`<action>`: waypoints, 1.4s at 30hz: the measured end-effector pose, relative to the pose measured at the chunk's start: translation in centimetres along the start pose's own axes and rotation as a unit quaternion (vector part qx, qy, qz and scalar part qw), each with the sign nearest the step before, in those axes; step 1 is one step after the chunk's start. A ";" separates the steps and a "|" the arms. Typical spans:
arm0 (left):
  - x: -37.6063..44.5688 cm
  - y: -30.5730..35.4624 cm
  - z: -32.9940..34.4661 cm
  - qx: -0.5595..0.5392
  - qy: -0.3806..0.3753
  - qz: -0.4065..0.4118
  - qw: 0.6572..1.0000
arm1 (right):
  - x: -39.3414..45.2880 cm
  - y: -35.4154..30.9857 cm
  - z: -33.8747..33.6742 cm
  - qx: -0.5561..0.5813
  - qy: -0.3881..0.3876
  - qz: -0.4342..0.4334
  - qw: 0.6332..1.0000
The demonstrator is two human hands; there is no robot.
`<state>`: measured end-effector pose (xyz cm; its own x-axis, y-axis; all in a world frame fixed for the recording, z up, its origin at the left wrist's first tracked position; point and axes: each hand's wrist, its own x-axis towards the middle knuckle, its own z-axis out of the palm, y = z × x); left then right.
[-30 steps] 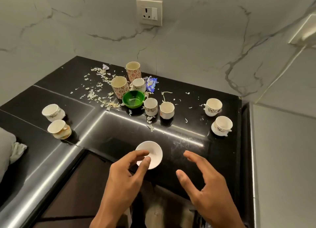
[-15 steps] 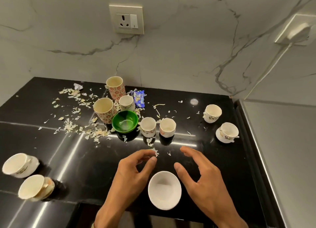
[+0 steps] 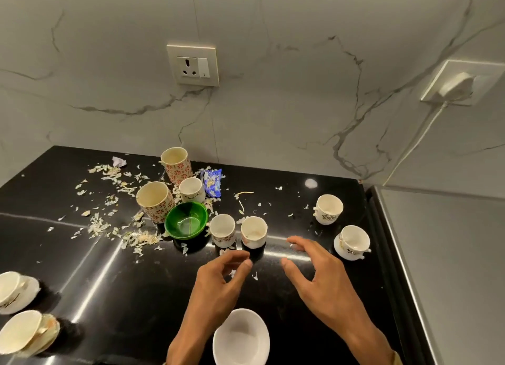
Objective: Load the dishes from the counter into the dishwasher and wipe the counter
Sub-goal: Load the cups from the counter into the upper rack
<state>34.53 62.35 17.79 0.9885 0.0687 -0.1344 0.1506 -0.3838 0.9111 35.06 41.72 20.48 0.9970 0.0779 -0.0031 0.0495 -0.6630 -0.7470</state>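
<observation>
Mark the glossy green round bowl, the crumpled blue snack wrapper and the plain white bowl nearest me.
Glossy green round bowl point(image 3: 186, 224): head view, on its inner floor.
Crumpled blue snack wrapper point(image 3: 212, 182): head view, on the middle of the foil.
Plain white bowl point(image 3: 241, 337): head view, on its inner floor, between the wrists.

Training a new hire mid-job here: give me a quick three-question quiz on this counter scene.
1. True or false: the left hand grips the white bowl.
2. Which dish touches the green bowl? A) a floral mug B) a saucer
3. Fill in: the blue wrapper lies beside the ____ cluster.

Key: 1 false, both it and the right hand hover empty; 2 A; 3 mug.
</observation>
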 end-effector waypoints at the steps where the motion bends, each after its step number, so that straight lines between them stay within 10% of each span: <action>1: -0.1 0.0 0.4 -0.001 -0.001 -0.003 1.000 | 0.4 0.9 -0.2 -0.006 -0.001 -0.003 1.000; 7: -1.3 -0.2 1.0 -0.002 0.026 -0.011 1.000 | 4.7 8.8 -3.9 -0.100 0.112 0.091 0.984; 13: -2.9 -1.4 1.4 -0.011 0.046 -0.032 0.998 | 7.6 14.6 -4.6 -0.142 0.005 0.205 0.968; 25: -2.1 -0.8 2.8 0.000 0.008 -0.025 1.000 | 4.9 9.6 2.2 -0.197 -0.180 0.074 0.961; 42: 1.9 -5.5 -4.9 0.015 0.164 -0.065 0.984 | 9.8 -0.7 6.7 -0.109 -0.119 -0.106 0.981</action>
<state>35.52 69.07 14.43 0.9051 0.4105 -0.1108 0.2801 -0.3797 0.8817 44.37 47.90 16.49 0.9217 0.3862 -0.0374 0.2924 -0.7547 -0.5873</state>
